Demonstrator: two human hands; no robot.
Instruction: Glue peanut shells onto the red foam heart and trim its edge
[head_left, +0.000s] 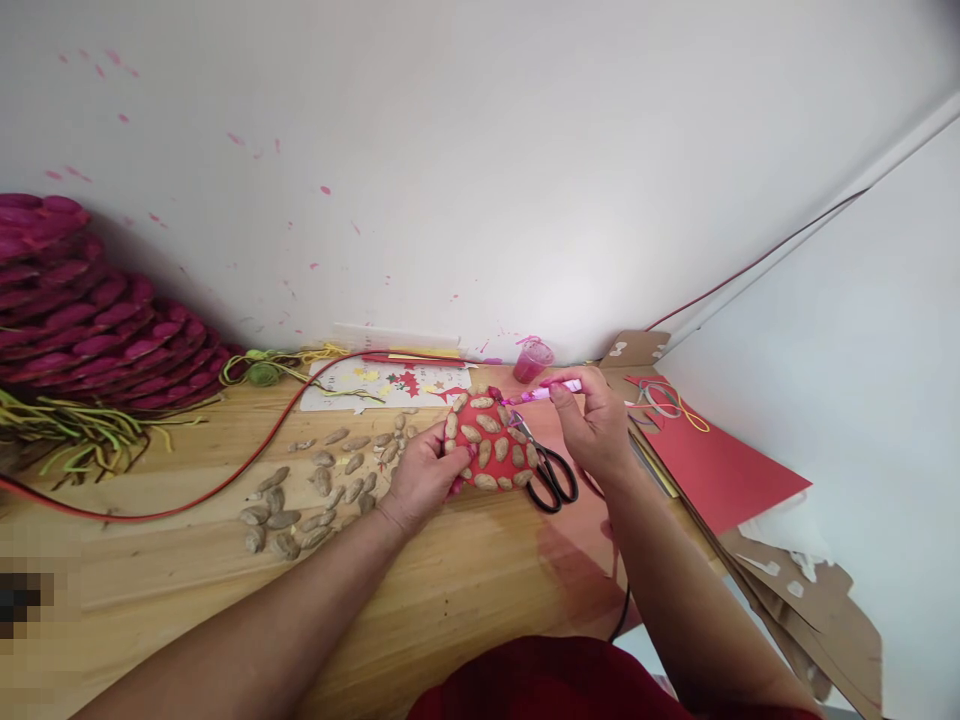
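My left hand (pixel 421 472) grips the left edge of a red card piece (pixel 501 467) covered in rows of unshelled peanuts. Between the fingers and thumb of my right hand (pixel 594 425) is a paintbrush (pixel 559 390) with a white handle stained pink. Its tip meets the top of the card, where a peanut is magenta; the other peanuts on it are plain tan. Black-handled scissors (pixel 556 492) lie on the table just behind the card's right side. A clear plastic cup (pixel 533 360) with magenta paint stands beyond my right hand.
Loose peanuts (pixel 283 519) are scattered left of my left hand. Stacked magenta peanut-covered pieces (pixel 97 310) lean at far left. A red cable (pixel 247 465) crosses the table (pixel 187 590). Red card (pixel 731 465) and cut cardboard (pixel 832 620) lie at right. A paint-spattered wall (pixel 450 150) rises behind.
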